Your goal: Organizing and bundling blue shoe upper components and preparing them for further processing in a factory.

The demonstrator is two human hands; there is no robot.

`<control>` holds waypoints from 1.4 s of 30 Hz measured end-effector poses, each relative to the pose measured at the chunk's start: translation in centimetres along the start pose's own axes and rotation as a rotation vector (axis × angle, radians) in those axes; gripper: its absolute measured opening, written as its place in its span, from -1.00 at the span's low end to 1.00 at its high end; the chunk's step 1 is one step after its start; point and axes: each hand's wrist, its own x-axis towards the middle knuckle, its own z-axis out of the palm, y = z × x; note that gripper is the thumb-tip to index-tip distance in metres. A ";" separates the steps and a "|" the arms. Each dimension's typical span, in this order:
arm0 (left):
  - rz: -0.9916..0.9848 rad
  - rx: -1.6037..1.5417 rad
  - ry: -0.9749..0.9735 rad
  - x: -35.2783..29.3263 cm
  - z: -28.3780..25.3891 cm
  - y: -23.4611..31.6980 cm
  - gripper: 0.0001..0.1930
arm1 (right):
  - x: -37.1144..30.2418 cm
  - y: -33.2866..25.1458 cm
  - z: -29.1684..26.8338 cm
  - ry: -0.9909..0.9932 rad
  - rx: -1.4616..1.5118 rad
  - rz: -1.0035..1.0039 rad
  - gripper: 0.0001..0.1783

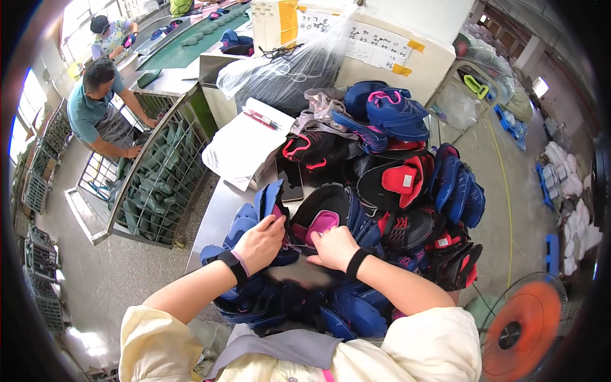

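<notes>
Over the piled metal table, my left hand (259, 245) is closed round a blue shoe upper (270, 196), its fingers bent over the edge. Just right of it, my right hand (336, 249) pinches the near edge of a dark blue and black shoe upper (323, 202) by its pink lining (324, 221). The fingertips of both hands are close together, and what lies between them is partly hidden. More blue uppers (356, 312) lie heaped below my wrists. Black and red uppers (398, 178) are piled to the right, with blue and pink ones (398, 114) behind them.
White papers (232, 146) with a pen (261, 120) and a phone (291, 178) lie beyond my hands. A plastic bag (286, 70) leans on a box (388, 41). An orange fan (525, 325) stands right. Left, a co-worker (98, 114) reaches into a wire cart (153, 172).
</notes>
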 end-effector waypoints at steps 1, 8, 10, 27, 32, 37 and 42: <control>-0.030 -0.123 0.009 -0.2 0.6 -0.3 -0.82 | 0.5 -0.4 0.0 -0.007 -0.006 -0.010 -0.42; -0.183 -0.266 -0.112 -0.5 1.3 -0.2 -0.70 | 4.2 -1.6 3.6 0.039 0.260 0.002 -0.60; -0.210 -0.250 -0.118 -0.3 1.7 0.2 -0.71 | 3.8 -1.8 2.8 0.130 0.307 -0.083 -0.65; -0.206 -0.169 0.056 2.8 5.0 1.5 -0.82 | -1.5 3.8 -2.7 0.676 2.012 0.272 -0.66; -0.728 -0.351 0.132 1.1 5.6 -3.0 -0.93 | 0.4 9.0 -0.6 1.129 1.599 0.346 -0.69; -0.681 -0.760 0.225 0.8 2.9 -5.4 -0.80 | 3.6 3.3 -0.2 0.386 1.036 0.148 -0.67; -0.603 -0.918 0.404 -0.6 3.4 -5.0 -0.86 | 6.8 -5.2 -0.5 0.226 0.757 0.230 -0.50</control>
